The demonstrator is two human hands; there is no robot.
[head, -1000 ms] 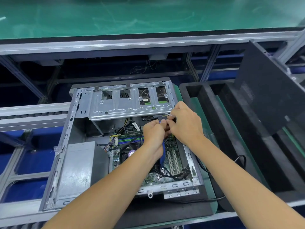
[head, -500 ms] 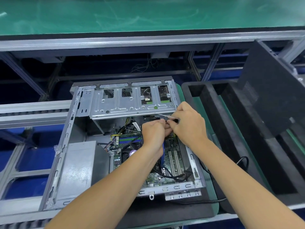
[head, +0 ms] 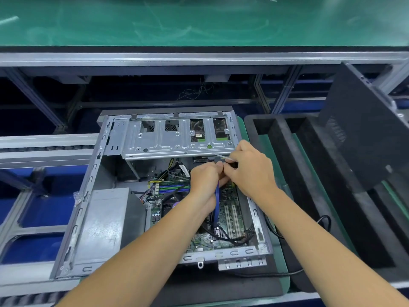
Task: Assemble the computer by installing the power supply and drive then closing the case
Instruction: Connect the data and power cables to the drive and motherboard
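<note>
An open grey computer case (head: 88, 196) lies on its side in front of me. A silver power supply (head: 104, 222) sits in its near left corner. A metal drive cage (head: 177, 138) spans the far end, with a drive (head: 197, 131) showing through its cut-outs. Just under the cage's right front edge, my left hand (head: 204, 180) pinches a blue cable (head: 217, 202) that runs down to the motherboard (head: 230, 216). My right hand (head: 250, 169) touches it there and pinches a small black connector (head: 232, 164), mostly hidden by fingers.
A black side panel (head: 365, 134) leans upright at the right over black foam trays (head: 298, 173). A black cord (head: 323, 220) loops beside the case. A green-topped bench (head: 199, 21) runs across the back, with aluminium rails (head: 44, 147) at the left.
Both hands stay pinched together under the drive cage, shifted only slightly. The camera has tilted a little.
</note>
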